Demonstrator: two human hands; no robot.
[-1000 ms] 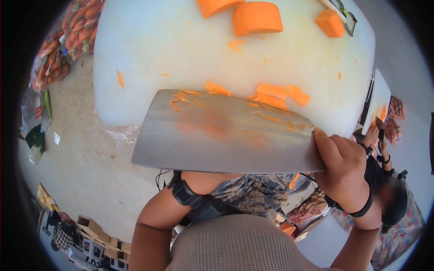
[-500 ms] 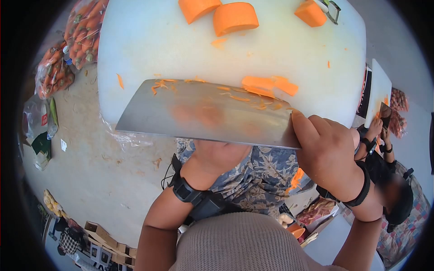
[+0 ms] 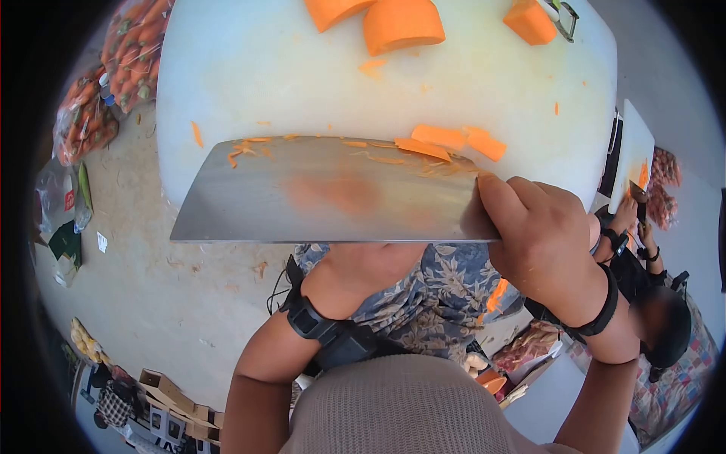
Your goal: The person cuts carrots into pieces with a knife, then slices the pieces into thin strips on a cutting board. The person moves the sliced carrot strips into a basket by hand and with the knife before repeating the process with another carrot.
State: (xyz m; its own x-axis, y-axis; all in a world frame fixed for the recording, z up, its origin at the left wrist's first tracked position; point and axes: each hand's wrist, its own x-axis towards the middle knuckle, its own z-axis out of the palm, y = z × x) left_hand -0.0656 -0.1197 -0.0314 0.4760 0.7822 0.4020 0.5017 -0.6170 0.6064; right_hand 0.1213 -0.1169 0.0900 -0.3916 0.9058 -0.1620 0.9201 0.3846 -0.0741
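A wide cleaver point(image 3: 333, 193) spans the near edge of the white cutting board point(image 3: 265, 83), with orange shreds stuck along its upper edge. My right hand point(image 3: 538, 231) is closed round its handle end, thumb side at the blade. My left hand point(image 3: 370, 261) is mostly hidden behind the blade; only the part by the wrist shows below it, and its fingers cannot be seen. Thin carrot slices point(image 3: 442, 138) lie by the blade's upper edge. Farther up the board are thick carrot chunks point(image 3: 404, 26) and another carrot piece point(image 3: 531, 21) beside a peeler point(image 3: 566, 19).
Bags of carrots point(image 3: 136, 57) stand on the floor at the upper left. At the right, another person point(image 3: 665, 325) works with a knife at a second white board point(image 3: 634, 151). Cardboard boxes point(image 3: 170, 393) are at the lower left.
The cleaver has shifted slightly left and its lower edge now runs level. My right hand has moved a little left. The chunks and peeler appear slightly farther right in view.
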